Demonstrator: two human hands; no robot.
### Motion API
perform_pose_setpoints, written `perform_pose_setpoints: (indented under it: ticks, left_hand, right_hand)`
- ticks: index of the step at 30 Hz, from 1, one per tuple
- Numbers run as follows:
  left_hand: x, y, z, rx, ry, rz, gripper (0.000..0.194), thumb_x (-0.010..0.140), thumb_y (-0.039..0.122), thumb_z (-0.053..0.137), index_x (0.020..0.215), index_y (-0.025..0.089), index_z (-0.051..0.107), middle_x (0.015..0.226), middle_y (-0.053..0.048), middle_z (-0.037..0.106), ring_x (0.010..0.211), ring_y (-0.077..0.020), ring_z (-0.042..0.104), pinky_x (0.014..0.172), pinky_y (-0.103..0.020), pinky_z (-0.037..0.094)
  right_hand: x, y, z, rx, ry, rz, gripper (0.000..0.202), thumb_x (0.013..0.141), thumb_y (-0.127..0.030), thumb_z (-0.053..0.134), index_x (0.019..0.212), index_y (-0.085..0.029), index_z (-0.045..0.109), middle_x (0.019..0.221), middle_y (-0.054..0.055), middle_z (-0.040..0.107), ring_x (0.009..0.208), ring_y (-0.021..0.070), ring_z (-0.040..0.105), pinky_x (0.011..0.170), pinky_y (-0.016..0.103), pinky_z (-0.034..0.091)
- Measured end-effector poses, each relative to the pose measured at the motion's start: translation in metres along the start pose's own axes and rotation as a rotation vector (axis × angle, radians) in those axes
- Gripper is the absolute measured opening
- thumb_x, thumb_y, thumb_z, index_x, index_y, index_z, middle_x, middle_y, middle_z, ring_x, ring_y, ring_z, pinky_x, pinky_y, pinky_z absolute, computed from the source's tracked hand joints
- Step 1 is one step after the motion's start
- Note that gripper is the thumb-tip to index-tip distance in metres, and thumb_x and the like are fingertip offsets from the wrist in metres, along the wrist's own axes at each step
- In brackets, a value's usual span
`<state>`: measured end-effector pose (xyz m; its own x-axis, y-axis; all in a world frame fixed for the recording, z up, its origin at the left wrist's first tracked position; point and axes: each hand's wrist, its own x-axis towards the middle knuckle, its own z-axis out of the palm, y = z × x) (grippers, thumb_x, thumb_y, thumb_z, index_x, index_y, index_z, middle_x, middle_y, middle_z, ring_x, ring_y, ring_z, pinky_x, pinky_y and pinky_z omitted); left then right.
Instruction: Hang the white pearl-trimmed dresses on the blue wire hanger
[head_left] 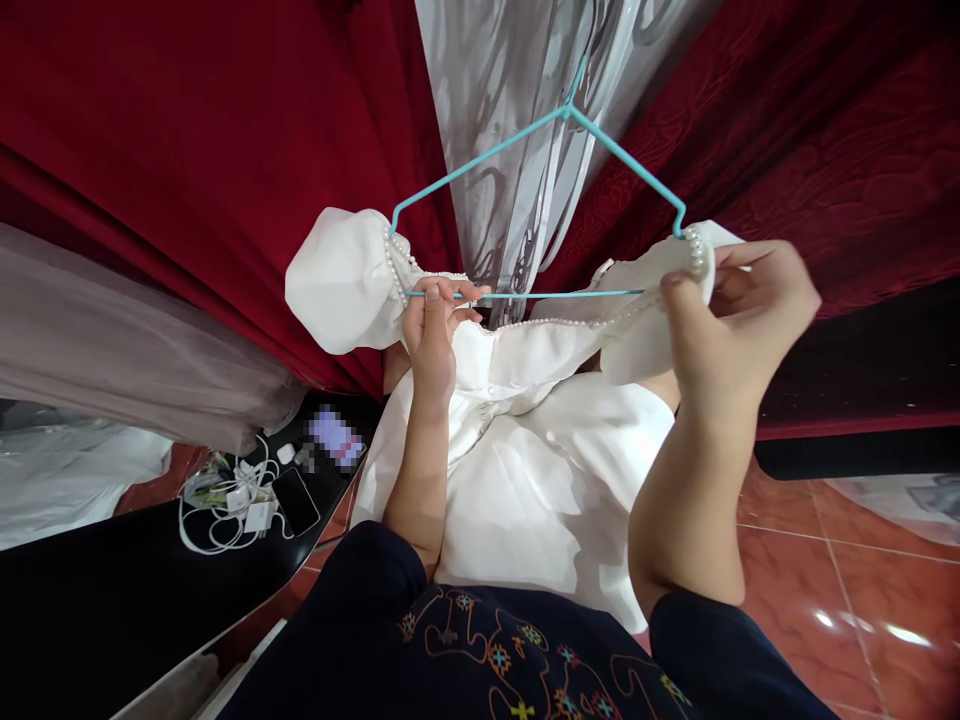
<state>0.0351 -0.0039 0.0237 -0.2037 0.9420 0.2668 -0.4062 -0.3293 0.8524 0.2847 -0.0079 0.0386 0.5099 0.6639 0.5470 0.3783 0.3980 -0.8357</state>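
Note:
A white dress (540, 470) with pearl trim hangs from a light-blue hanger (495, 153) and drapes down towards my lap. My left hand (435, 330) is closed around the lower bar of the hanger, close to the dress's puffed sleeve (337, 280) on the left. At the other end, my right hand (739, 320) pinches the pearl-edged shoulder (697, 255) of the dress between thumb and fingers, just below the hanger's right corner. Part of my right fingers is hidden behind the fabric. Pearls run along the neckline, and small buttons show at the bodice.
Red curtains (225, 120) hang on both sides of sheer white fabric (495, 110). On the left, a black table (112, 570) bears tangled white cables (225, 535), a dark phone (296, 502) and a blurred lit screen (335, 437). Red tiles (795, 570) cover the floor.

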Motion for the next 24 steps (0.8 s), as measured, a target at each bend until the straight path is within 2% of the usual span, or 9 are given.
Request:
perform_pose_setpoints:
  ticks: [2,4,8,10,13,15,16,19,24]
  left_hand:
    - [0.000,0.001,0.001,0.022,0.019,-0.005,0.049,0.099,0.070,0.068,0.089,0.024,0.056,0.088,-0.003,0.072,0.097,-0.0214,0.080,0.071,-0.026,0.056]
    - [0.000,0.001,0.002,0.034,0.031,-0.011,0.049,0.099,0.070,0.067,0.090,0.024,0.055,0.088,-0.003,0.072,0.097,-0.0212,0.080,0.071,-0.026,0.056]
    - [-0.001,0.001,0.003,0.036,0.038,-0.025,0.049,0.100,0.070,0.067,0.090,0.023,0.055,0.089,-0.004,0.072,0.097,-0.0219,0.080,0.071,-0.026,0.055]
    - [-0.001,0.000,0.002,0.012,0.023,-0.014,0.048,0.099,0.069,0.069,0.090,0.023,0.056,0.088,-0.004,0.072,0.095,-0.0215,0.080,0.070,-0.026,0.056]
    - [-0.001,0.000,0.002,-0.012,0.004,0.005,0.048,0.098,0.068,0.071,0.091,0.023,0.057,0.089,-0.004,0.073,0.093,-0.0210,0.080,0.070,-0.027,0.056]
    - [-0.001,0.001,0.001,0.008,0.003,-0.006,0.047,0.099,0.068,0.069,0.092,0.023,0.057,0.091,-0.004,0.074,0.095,-0.0210,0.080,0.072,-0.026,0.057]
    - [-0.002,0.001,0.001,0.020,0.001,-0.014,0.047,0.100,0.067,0.068,0.092,0.023,0.056,0.092,-0.004,0.075,0.096,-0.0209,0.080,0.072,-0.026,0.057]
    - [-0.002,0.002,-0.001,0.030,-0.017,-0.028,0.042,0.103,0.063,0.066,0.092,0.023,0.057,0.092,-0.003,0.077,0.098,-0.0201,0.080,0.074,-0.025,0.059]
    - [-0.005,0.005,-0.012,0.152,-0.103,-0.108,0.043,0.102,0.066,0.066,0.106,0.023,0.069,0.111,-0.007,0.083,0.108,-0.0231,0.082,0.082,-0.030,0.064]
  right_hand:
    - [-0.007,-0.004,0.002,0.006,-0.076,0.046,0.027,0.064,-0.025,0.075,0.086,-0.023,0.059,0.067,-0.001,0.064,0.058,0.0110,0.057,0.051,0.026,0.038]
    - [-0.016,-0.012,0.006,0.020,-0.062,-0.003,0.029,0.067,-0.030,0.080,0.088,-0.023,0.061,0.068,-0.003,0.061,0.056,0.0091,0.055,0.049,0.024,0.037]
    - [-0.038,-0.037,0.015,0.169,0.207,-0.408,0.024,0.081,-0.035,0.083,0.092,-0.021,0.068,0.076,-0.004,0.055,0.054,0.0041,0.053,0.046,0.021,0.034]
    - [-0.048,-0.048,0.019,0.258,0.120,-0.499,0.024,0.087,-0.034,0.080,0.109,-0.024,0.073,0.085,-0.002,0.059,0.059,0.0055,0.058,0.048,0.020,0.040]
    - [-0.059,-0.055,0.026,0.179,-0.246,-0.319,0.043,0.096,-0.037,0.073,0.138,-0.033,0.066,0.123,0.005,0.068,0.072,0.0085,0.063,0.055,0.025,0.051]
    - [-0.065,-0.053,0.031,0.080,-0.432,-0.162,0.047,0.100,-0.042,0.070,0.145,-0.033,0.063,0.144,0.009,0.064,0.071,0.0079,0.061,0.056,0.027,0.054]
    - [-0.068,-0.050,0.033,0.050,-0.482,-0.107,0.047,0.100,-0.043,0.070,0.145,-0.032,0.063,0.145,0.010,0.063,0.069,0.0070,0.058,0.055,0.027,0.053]
    - [-0.072,-0.041,0.038,0.020,-0.514,-0.049,0.042,0.101,-0.046,0.069,0.139,-0.029,0.068,0.135,0.009,0.068,0.065,0.0063,0.054,0.054,0.027,0.052]
    - [-0.066,-0.032,0.043,0.012,-0.402,-0.065,0.026,0.101,-0.047,0.070,0.115,-0.026,0.078,0.108,0.005,0.068,0.062,0.0060,0.047,0.054,0.027,0.046]
